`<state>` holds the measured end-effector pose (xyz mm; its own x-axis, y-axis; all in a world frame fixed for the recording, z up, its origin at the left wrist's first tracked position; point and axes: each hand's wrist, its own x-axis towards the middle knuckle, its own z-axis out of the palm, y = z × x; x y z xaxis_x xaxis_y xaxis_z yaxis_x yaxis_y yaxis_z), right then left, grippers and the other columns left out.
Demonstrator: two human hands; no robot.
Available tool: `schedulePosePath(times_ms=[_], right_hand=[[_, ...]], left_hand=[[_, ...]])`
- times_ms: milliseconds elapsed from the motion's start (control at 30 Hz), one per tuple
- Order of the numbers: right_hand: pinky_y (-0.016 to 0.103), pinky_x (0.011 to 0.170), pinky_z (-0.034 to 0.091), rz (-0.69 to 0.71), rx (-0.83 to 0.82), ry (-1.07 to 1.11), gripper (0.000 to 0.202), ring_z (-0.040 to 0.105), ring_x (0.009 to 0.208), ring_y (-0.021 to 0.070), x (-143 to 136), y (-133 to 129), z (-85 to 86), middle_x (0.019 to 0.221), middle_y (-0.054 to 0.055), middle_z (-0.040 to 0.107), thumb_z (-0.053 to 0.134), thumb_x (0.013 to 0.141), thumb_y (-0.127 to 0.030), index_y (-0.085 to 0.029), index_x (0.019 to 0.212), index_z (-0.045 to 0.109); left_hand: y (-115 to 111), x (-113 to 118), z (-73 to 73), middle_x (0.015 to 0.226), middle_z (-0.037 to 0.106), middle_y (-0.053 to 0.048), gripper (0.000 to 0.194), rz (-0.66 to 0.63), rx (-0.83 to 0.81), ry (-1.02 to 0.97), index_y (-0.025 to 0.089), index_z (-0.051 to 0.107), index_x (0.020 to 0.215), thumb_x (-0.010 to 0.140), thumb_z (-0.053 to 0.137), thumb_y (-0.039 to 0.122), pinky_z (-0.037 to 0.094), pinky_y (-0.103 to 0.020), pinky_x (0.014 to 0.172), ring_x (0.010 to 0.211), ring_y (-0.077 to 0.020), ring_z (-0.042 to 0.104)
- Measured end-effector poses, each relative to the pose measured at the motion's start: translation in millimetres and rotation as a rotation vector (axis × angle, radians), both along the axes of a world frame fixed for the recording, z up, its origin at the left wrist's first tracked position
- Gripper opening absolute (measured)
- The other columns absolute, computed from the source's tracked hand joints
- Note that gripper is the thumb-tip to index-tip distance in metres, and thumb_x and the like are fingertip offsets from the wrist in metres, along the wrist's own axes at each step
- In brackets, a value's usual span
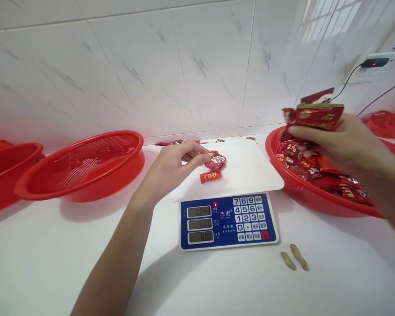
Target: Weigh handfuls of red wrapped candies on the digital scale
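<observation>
Right grip, raised over the basket, clasps red packets; left grip bends over the tray, closure unclear.

We see small red wrapped packets on a rectangular white plastic tray, between round red plastic baskets

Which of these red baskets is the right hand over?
The basket right of the scale, with wrapped packets inside; the baskets left of the scale are away from the right hand.
</observation>
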<state>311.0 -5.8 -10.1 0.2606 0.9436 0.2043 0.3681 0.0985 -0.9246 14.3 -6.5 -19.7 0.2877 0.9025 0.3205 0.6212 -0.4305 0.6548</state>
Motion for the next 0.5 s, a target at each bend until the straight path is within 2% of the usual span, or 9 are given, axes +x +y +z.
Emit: schedulePosePath(times_ms=[100,133,167,233,333,433,500], right_hand=[[0.023,0.053,0.051,0.371,0.002,0.334,0.023,0.061,0.063,0.0104,-48.7,-2.1,-12.9,0.086,0.007,0.075,0.086,0.074,-0.028,-0.015,0.089,0.074],[0.022,0.051,0.052,0.487,-0.021,0.404,0.026,0.062,0.062,0.0108,-62.5,-1.0,-17.9,0.081,0.004,0.073,0.088,0.071,-0.026,-0.016,0.089,0.073],[0.022,0.053,0.055,0.583,-0.049,0.468,0.028,0.064,0.062,0.011,-73.8,0.6,-22.4,0.08,0.002,0.073,0.088,0.071,-0.026,-0.017,0.093,0.073],[0.023,0.056,0.059,0.71,-0.121,0.552,0.031,0.065,0.061,0.0103,-87.9,4.5,-28.9,0.077,-0.001,0.072,0.086,0.075,-0.026,-0.019,0.101,0.072],[0.023,0.06,0.062,0.777,-0.211,0.551,0.026,0.068,0.065,0.0099,-91.0,9.5,-32.8,0.083,0.0,0.072,0.079,0.084,-0.028,-0.018,0.107,0.07],[0.023,0.061,0.063,0.791,-0.257,0.467,0.023,0.07,0.072,0.012,-85.9,13.0,-34.8,0.088,0.004,0.073,0.076,0.088,-0.029,-0.015,0.105,0.071],[0.023,0.059,0.062,0.773,-0.272,0.422,0.02,0.07,0.067,0.0122,-84.0,15.0,-36.8,0.083,0.004,0.073,0.074,0.089,-0.028,-0.013,0.101,0.07]], left_hand=[[-6.7,11.6,-3.0,0.11,0.075,-0.005,0.03,-0.125,-0.078,-0.169,0.024,0.069,0.117,0.095,0.065,0.044,0.055,-0.03,0.086,0.098,-0.0193,0.07],[-8.3,15.0,-4.2,0.113,0.074,-0.005,0.033,-0.16,-0.103,-0.208,0.024,0.067,0.122,0.095,0.065,0.044,0.056,-0.03,0.086,0.1,-0.0191,0.07],[-9.3,17.6,-5.2,0.113,0.074,-0.004,0.033,-0.178,-0.113,-0.231,0.024,0.066,0.122,0.094,0.066,0.042,0.056,-0.029,0.085,0.1,-0.0187,0.07],[-9.0,20.1,-7.0,0.105,0.074,-0.003,0.022,-0.168,-0.099,-0.236,0.022,0.068,0.109,0.094,0.067,0.037,0.056,-0.027,0.08,0.094,-0.0172,0.07],[-4.3,17.8,-8.7,0.092,0.073,-0.001,0.015,-0.119,-0.097,-0.194,0.019,0.067,0.091,0.094,0.065,0.034,0.056,-0.028,0.079,0.086,-0.0162,0.069],[1.0,14.3,-11.0,0.097,0.073,-0.002,0.014,-0.12,-0.146,-0.166,0.019,0.066,0.089,0.094,0.063,0.032,0.055,-0.031,0.085,0.091,-0.0171,0.069],[3.4,13.8,-13.7,0.098,0.073,-0.003,0.014,-0.129,-0.178,-0.179,0.019,0.064,0.089,0.094,0.061,0.031,0.055,-0.032,0.084,0.091,-0.0176,0.069]])
